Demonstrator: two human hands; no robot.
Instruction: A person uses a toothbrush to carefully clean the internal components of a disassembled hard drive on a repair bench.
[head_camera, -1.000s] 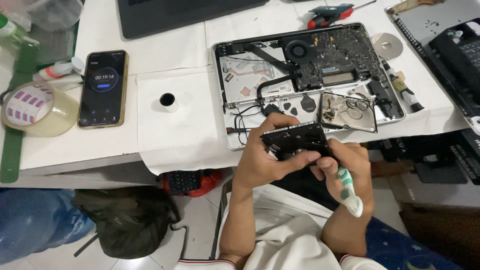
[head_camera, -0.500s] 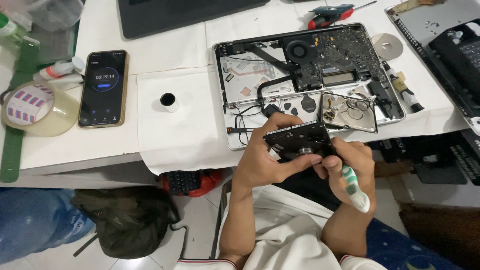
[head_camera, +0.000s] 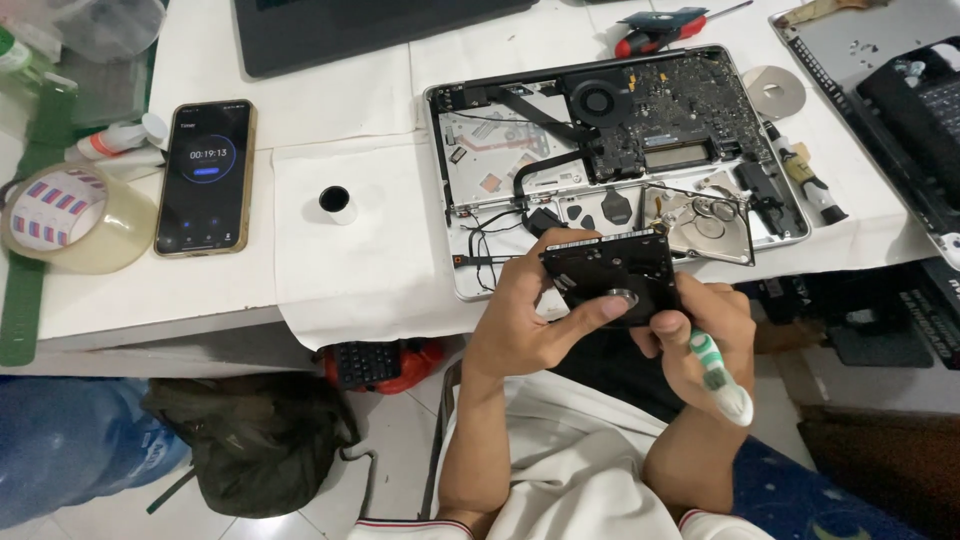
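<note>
Low in the middle of the frame, the left hand (head_camera: 525, 320) has its grip clamped on a black hard drive (head_camera: 610, 275), fingers curled over the drive's left edge and the thumb laid across its face next to a round silver hub. The right hand (head_camera: 705, 330) closes its grip on the drive's right lower corner and at the same time holds a green and white screwdriver (head_camera: 718, 375), whose white end points down to the lower right. The drive is held tilted, just in front of the near edge of the white tabletop (head_camera: 330, 110).

Just above the hands lies an opened laptop (head_camera: 610, 130) with its bottom cover off, showing a dark circuit board and a round black fan. A second, opened drive with a shiny platter (head_camera: 705, 220) rests at the laptop's lower right. A red and black screwdriver (head_camera: 655, 28) lies at the top centre.

At the left, a black phone (head_camera: 205, 175) lies face up with its screen lit. A roll of clear tape (head_camera: 70, 220) with a red, white and blue striped label on its core sits at the far left edge. A small white and orange tube (head_camera: 115, 140) lies above it. A small white cap with a dark hole (head_camera: 337, 203) stands on a sheet of white paper (head_camera: 370, 250).
</note>
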